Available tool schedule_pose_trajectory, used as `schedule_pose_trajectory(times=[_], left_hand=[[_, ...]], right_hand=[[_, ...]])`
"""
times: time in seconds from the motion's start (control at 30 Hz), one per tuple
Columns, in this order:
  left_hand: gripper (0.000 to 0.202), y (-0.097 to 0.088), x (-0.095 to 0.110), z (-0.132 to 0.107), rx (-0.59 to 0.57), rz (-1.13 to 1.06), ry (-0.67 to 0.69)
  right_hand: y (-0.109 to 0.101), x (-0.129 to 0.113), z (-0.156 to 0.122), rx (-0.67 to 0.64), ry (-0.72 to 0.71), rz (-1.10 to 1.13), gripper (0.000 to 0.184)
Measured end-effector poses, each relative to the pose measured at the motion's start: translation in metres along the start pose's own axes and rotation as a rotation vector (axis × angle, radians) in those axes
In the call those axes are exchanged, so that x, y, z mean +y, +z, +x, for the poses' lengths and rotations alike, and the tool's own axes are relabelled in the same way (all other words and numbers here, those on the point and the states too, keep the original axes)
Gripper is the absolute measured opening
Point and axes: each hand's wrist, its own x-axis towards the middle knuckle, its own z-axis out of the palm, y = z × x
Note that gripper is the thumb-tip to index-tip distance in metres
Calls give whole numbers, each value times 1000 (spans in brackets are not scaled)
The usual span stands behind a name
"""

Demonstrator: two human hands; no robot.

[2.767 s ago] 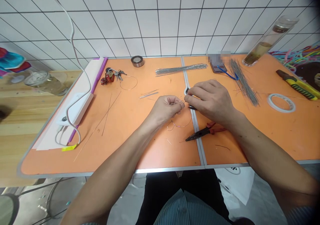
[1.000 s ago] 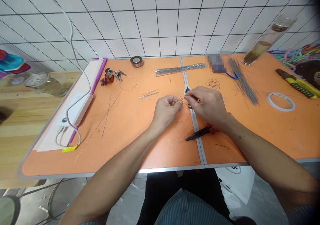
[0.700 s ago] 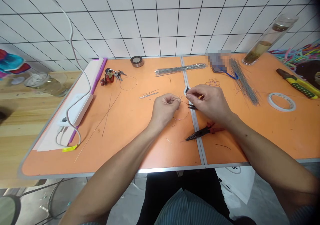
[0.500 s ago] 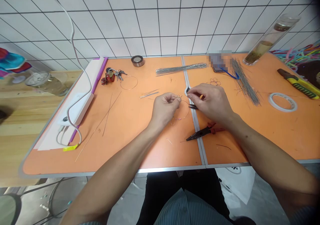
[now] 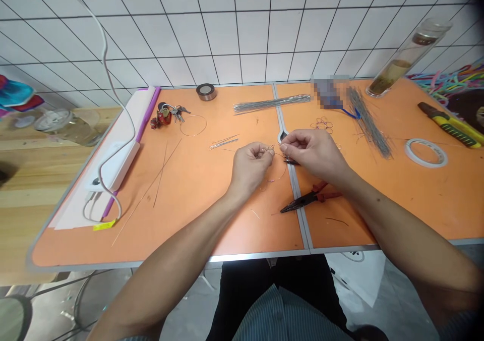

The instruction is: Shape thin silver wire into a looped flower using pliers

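Over the middle of the orange table, my left hand [image 5: 252,165] is closed in a pinch on a thin wire [image 5: 284,171] bent into loops, part of which hangs below the fingers. Close by on the right, my right hand [image 5: 313,152] pinches at the same wire near the left fingertips; the exact spot is too small to make out. Red-handled needle-nose pliers [image 5: 302,201] lie below the right hand. The dark tip of another tool [image 5: 290,161] shows under that hand, its rest hidden. A flower-shaped wire piece [image 5: 322,125] lies just beyond.
Behind my hands lies a bundle of straight wires [image 5: 272,104], with a second bundle [image 5: 368,121] at right. Around them are a tape roll [image 5: 206,92], keys [image 5: 177,112], a white tape ring [image 5: 426,153], a utility knife [image 5: 449,124], a glass bottle [image 5: 408,58] and a power strip [image 5: 120,167].
My right hand has moved slightly left, closer to the left fingertips. More of the flower-shaped wire shows behind it. The left hand keeps its pinch.
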Motion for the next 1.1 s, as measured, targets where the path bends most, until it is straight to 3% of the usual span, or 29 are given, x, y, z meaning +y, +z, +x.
schedule_pose_trajectory(times=[0.37, 0.87, 1.1], left_hand=[[21, 2, -5, 0, 8, 62, 7], [21, 5, -4, -1, 49, 44, -18], [17, -3, -3, 3, -65, 30, -22]], right_hand=[[-4, 2, 5, -55, 52, -27, 13], [13, 4, 2, 61, 77, 97, 8], [-5, 5, 11, -149, 195, 331, 23]])
